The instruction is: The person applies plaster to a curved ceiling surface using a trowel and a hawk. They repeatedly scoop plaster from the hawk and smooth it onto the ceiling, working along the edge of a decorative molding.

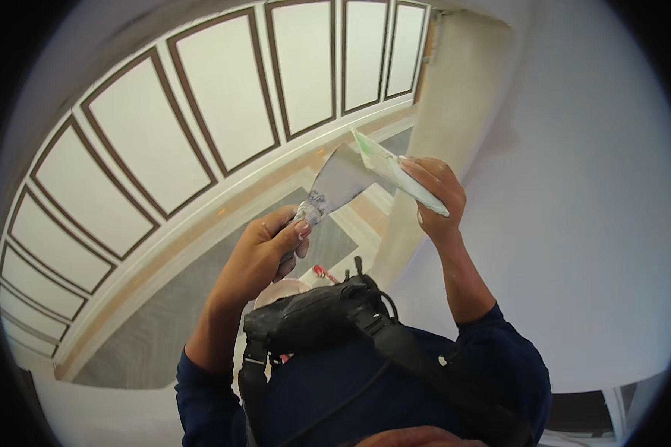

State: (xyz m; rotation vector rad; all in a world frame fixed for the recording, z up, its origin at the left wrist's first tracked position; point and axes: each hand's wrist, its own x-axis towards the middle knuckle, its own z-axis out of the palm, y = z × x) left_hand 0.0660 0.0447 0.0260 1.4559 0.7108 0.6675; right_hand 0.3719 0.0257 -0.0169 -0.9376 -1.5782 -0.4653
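My left hand (261, 246) is closed round the handle of a putty knife (343, 177), whose wide metal blade points up and to the right. Whitish smears cover the lower part of the blade near the handle. A thin, pale green and white putty spreader (395, 173) is gripped in my right hand (441, 192), thumb on the near face and fingers behind it. The spreader slants down to the right, its upper left end beside the knife blade's right edge. Whether the two tools touch, I cannot tell. White residue marks my fingers.
A pale wall (574, 201) fills the right side. To the left curves a white wall with dark-framed panels (224, 89), above a grey floor (164, 335) with pale borders. Below my hands, a black chest pack (313, 316) partly hides a pale bucket (279, 292) and a red object (323, 273).
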